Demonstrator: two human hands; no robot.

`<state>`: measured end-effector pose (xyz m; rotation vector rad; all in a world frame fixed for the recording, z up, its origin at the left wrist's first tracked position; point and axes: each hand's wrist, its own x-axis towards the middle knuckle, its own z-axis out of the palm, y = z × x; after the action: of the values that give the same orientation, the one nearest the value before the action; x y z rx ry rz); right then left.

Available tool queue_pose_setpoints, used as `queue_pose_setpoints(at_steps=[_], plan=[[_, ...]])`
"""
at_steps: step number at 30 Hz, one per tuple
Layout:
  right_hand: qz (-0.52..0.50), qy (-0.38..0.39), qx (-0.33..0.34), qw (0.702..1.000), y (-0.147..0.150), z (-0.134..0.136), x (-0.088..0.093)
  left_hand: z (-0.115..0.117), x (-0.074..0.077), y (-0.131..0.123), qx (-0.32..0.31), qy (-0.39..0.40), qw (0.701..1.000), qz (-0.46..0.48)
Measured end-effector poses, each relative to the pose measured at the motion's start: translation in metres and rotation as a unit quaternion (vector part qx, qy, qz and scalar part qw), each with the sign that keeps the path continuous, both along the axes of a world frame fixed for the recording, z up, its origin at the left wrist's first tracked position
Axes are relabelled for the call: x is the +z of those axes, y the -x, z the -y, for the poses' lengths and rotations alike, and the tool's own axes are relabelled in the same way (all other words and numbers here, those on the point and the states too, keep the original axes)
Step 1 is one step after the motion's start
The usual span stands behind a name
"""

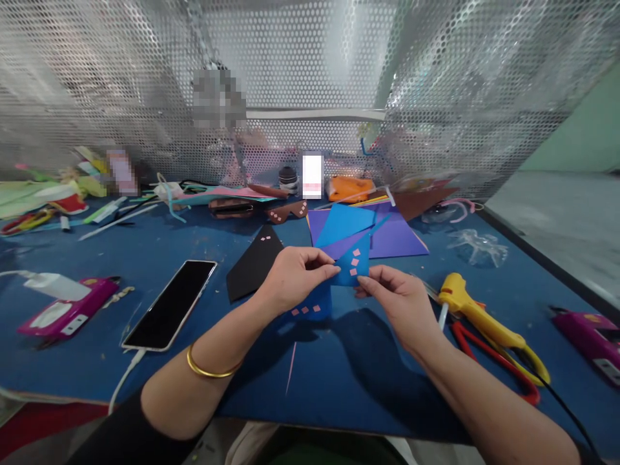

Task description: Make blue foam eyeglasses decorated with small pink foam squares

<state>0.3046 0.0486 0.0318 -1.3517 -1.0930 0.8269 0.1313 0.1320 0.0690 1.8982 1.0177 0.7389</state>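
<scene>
Both hands hold up a small piece of blue paper [345, 275] with several pink paper diamonds on its right side. My left hand [301, 274] pinches its left edge between thumb and fingers. At the lower right corner, my right hand [394, 294] grips it the same way. Below my left hand lies another blue paper piece [322, 309] with pink diamonds, partly covered by that hand. A black paper piece [254, 265] with two pink diamonds rests to the left. Behind are purple sheets [402, 236] with a light blue sheet [345, 221] on top.
On the right lie a yellow glue gun [477, 310] and red-handled scissors [489, 355]. A charging phone [170, 307] and a magenta power strip [72, 313] are on the left. Brown paper glasses [287, 212] sit at the back, before a perforated metal screen [300, 58].
</scene>
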Motion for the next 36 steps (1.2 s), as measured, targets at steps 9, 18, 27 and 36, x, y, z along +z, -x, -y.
queue_pose_setpoints(at_steps=[9, 18, 27, 36], plan=[[0.014, -0.03, -0.018, 0.999, -0.005, -0.002, 0.004, 0.004, 0.006, 0.001, 0.0, -0.054, 0.998, -0.012], [0.032, -0.135, -0.109, 0.984, -0.017, -0.003, 0.015, 0.008, 0.004, 0.002, -0.02, -0.268, 0.961, -0.06], [0.192, -0.253, -0.074, 0.945, -0.014, 0.026, 0.021, 0.006, -0.004, 0.001, -0.083, -0.469, 0.876, -0.075], [0.53, -0.362, -0.029, 0.766, -0.006, 0.074, 0.004, 0.008, -0.02, -0.007, -0.143, -0.535, 0.825, -0.114]])
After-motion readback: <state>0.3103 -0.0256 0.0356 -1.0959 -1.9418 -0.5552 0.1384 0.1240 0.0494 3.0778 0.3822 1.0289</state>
